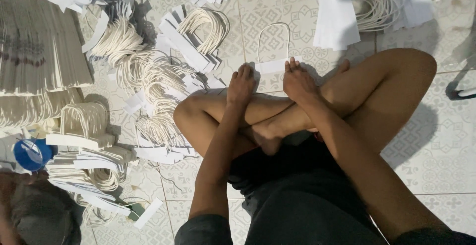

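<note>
While the person sits cross-legged on the patterned tile floor [436, 155], both hands reach forward over the shins to one paper strip with a cord handle [273, 62] lying on the tiles just in front of the legs. Far out to the left of the left hand stands a tall stack of flat folded paper [39, 41], and nearer the body on that side a blue round container [31, 153] sits among loose pieces. Between that stack and the left hand, heaps of finished cord handles on paper strips [148, 81] lie piled and fanned across the floor, some overlapping, reaching almost to the left knee. The left hand [241, 84] rests with its fingers curled down, fingertips on or at the left end of the strip; whether it pinches the strip cannot be told. From the strip the white cord loop arches away from the hands over the tiles. The right hand [297, 80] presses its fingertips on the right end of the same strip, fingers close together. Beyond the right hand, farther off, lie white paper sheets [335, 17] and a bundle of loose white cord [377, 2].
</note>
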